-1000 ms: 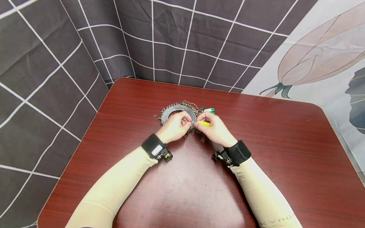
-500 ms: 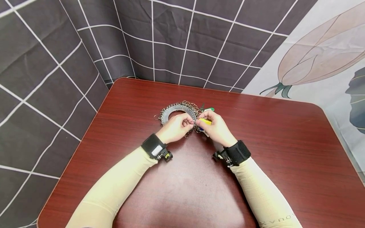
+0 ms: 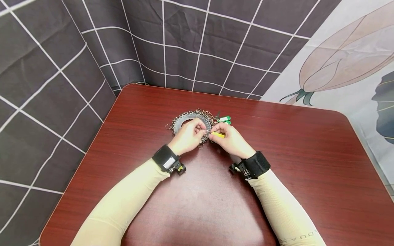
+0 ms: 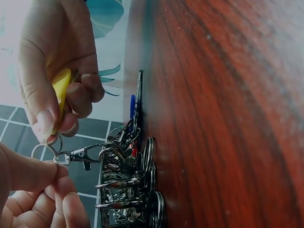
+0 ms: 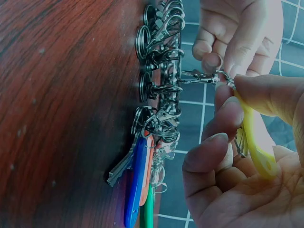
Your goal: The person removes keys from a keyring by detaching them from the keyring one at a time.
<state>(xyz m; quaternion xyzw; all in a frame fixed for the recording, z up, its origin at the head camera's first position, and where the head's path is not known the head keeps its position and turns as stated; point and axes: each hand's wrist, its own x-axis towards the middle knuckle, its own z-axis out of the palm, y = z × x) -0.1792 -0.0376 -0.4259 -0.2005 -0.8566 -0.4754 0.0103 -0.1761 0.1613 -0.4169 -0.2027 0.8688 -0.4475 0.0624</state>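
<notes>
Left hand [image 3: 188,136]: you're pinching a metal clasp [image 4: 80,154].
Right hand [image 3: 233,138]: you're gripping a yellow tag [image 5: 256,137].
Green tags [image 3: 224,119]: lying beside the grey ring [image 3: 177,127].

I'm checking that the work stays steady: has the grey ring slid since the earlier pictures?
No: against the table's far edge in the head view, the grey ring shows no visible shift.

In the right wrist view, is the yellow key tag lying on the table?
No, the right hand holds the yellow key tag up off the table.
</notes>
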